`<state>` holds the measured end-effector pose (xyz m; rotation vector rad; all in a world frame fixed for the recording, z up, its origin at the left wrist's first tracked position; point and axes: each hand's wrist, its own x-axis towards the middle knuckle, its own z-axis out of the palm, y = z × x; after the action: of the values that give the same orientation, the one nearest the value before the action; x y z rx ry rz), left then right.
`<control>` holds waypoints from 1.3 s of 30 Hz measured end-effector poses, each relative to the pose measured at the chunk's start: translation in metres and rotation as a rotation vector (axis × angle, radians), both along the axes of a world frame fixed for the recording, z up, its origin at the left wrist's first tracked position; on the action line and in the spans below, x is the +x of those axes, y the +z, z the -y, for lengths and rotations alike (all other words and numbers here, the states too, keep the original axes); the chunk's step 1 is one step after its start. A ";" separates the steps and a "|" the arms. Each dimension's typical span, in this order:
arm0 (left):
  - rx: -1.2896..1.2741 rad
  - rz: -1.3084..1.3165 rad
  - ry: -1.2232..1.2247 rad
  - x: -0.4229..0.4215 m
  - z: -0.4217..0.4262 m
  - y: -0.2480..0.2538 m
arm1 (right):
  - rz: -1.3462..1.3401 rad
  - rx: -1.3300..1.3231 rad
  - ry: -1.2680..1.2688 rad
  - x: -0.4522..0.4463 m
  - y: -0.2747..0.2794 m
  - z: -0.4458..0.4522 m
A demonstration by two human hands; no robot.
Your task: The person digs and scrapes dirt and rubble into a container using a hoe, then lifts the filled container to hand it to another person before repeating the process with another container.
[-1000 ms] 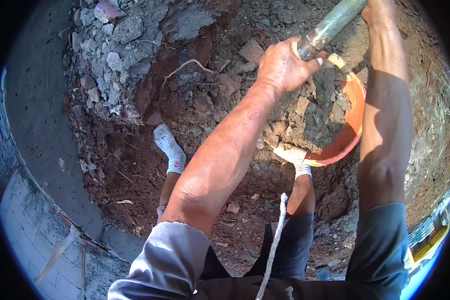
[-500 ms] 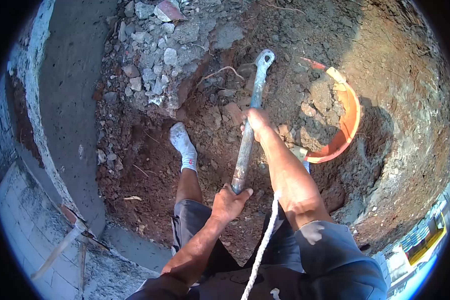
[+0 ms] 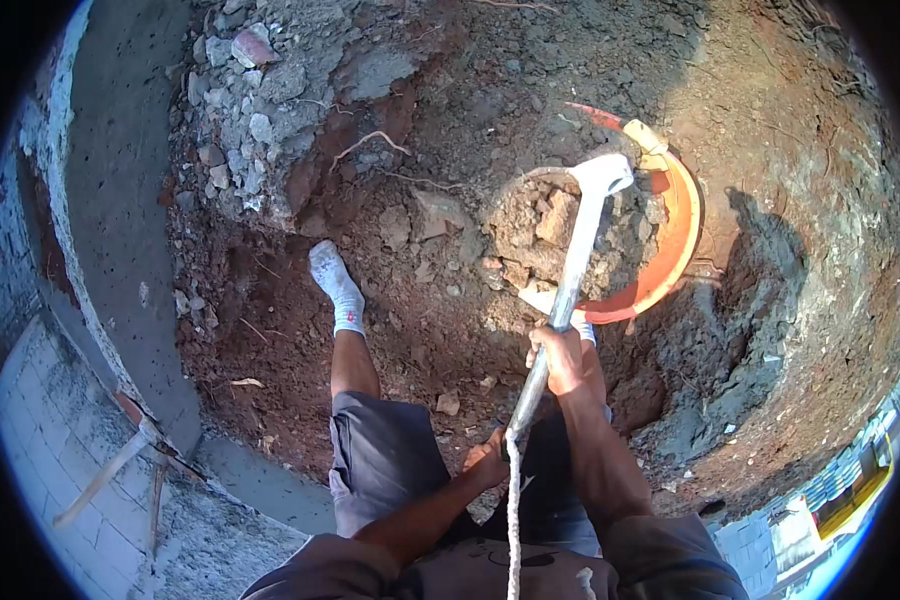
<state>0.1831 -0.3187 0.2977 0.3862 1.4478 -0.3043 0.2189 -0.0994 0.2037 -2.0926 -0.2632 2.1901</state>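
Note:
A hoe [image 3: 577, 255] with a pale metal handle slants up and to the right, its head over an orange tub [image 3: 682, 235] that holds lumps of soil [image 3: 530, 230]. My right hand [image 3: 560, 358] is wrapped round the middle of the handle. Lower down, near my lap, my left hand [image 3: 485, 460] closes on the handle's lower end. The hoe's blade is hard to tell from the soil behind it. A white rope [image 3: 514, 510] hangs in front of my body and crosses the view near my left hand.
My sock-covered foot [image 3: 335, 280] stands on loose brown soil, left of the tub. Rubble [image 3: 255, 130] is heaped at the upper left beside a concrete strip [image 3: 130, 200]. A block wall [image 3: 65, 430] lies at the lower left, and a dirt bank [image 3: 810, 250] rises on the right.
The hoe has come back toward my body and to the right, with its head now over the tub. Both hands moved lower with it. The view shifted slightly.

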 end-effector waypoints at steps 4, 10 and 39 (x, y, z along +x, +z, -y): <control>0.168 0.146 0.009 0.004 -0.016 -0.008 | 0.122 0.292 -0.085 0.054 0.016 0.023; 0.624 0.144 0.319 -0.035 -0.258 -0.062 | 0.028 0.754 0.033 0.002 0.074 -0.245; 0.148 -0.140 0.635 -0.264 -0.161 -0.080 | 0.195 0.196 0.211 -0.258 -0.124 -0.143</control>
<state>-0.0812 -0.1573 0.2174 0.0083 1.6549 0.2941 -0.0396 0.0433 0.0796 -2.2547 -0.7148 1.9655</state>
